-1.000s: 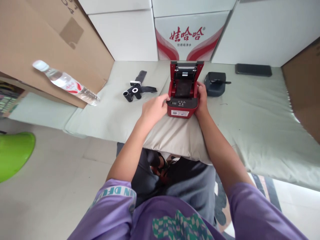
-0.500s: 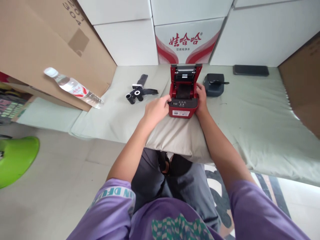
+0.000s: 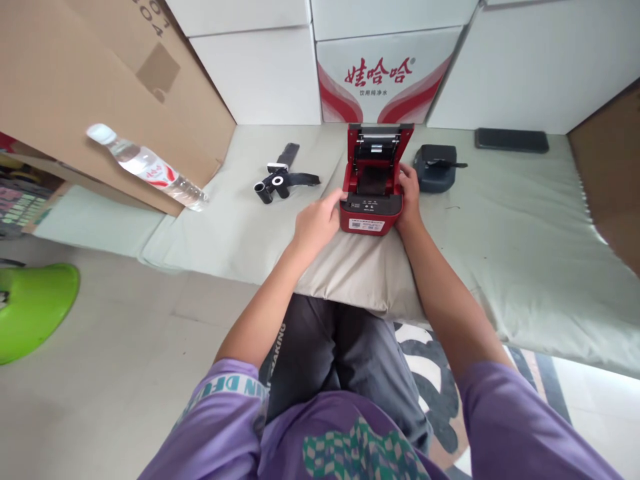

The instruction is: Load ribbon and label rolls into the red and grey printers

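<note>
A pale green padded mat covers a low surface, with a beige cushion at its near edge. White cartons are stacked along the back like a wall; one carton bears red Chinese characters and red curved stripes. A large brown cardboard sheet leans at the left, and another brown board stands at the right. The floor is pale tile, with a bright green plastic piece at the left and a dark patterned rug lower down. The light is soft and even.
</note>
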### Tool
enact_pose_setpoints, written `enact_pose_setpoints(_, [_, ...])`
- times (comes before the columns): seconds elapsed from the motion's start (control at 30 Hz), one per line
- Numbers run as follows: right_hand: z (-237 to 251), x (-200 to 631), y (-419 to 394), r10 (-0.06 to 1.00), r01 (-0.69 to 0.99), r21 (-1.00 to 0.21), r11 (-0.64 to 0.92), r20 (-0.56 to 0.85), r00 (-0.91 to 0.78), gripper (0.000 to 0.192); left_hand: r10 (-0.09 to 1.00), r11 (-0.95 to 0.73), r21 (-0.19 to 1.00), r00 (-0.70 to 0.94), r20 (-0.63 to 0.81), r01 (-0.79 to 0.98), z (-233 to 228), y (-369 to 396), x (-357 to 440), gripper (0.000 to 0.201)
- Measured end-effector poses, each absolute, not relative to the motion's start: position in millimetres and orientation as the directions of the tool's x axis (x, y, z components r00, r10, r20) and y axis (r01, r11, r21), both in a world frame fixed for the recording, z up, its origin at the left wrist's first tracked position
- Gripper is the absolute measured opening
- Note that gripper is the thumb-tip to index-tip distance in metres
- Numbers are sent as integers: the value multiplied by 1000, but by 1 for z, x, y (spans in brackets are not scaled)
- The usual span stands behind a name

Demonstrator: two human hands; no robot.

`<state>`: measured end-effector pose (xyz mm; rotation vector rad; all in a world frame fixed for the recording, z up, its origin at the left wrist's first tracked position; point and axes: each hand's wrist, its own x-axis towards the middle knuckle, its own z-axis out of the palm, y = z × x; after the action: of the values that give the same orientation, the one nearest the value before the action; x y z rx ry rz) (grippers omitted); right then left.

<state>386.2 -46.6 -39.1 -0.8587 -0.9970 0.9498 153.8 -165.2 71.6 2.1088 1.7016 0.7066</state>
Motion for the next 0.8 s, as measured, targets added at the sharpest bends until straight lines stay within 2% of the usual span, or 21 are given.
enact_pose_setpoints(0.13, [-35,382,-49,925,-272,-899,342,273,263,70,959,-272,537,178,221,799,74,-166,151,50])
enact_pose_setpoints(0.3, [-33,378,-50,926,-292,-897,332,251,282,70,932,-294,594,88,350,749,77,-142,147,45])
enact_pose_setpoints(0.37, [-34,378,-48,926,-279,-899,337,262,273,70,922,-329,592,116,368,735,80,-125,150,41])
enact_pose_setpoints(0.47, [-37,380,-46,924,-246,-904,350,289,250,68,923,-380,573,260,284,726,86,-97,164,39])
enact_pose_setpoints(0.53, [-38,382,-45,924,-237,-906,351,295,243,67,924,-380,558,323,202,738,89,-84,178,47])
enact_pose_setpoints(0.67, [-36,382,-46,929,-267,-902,338,276,245,68,935,-349,515,325,140,783,87,-73,202,63])
enact_pose_setpoints(0.8, [-35,380,-47,926,-273,-897,347,282,251,68,938,-345,669,258,230,659,76,-84,204,58])
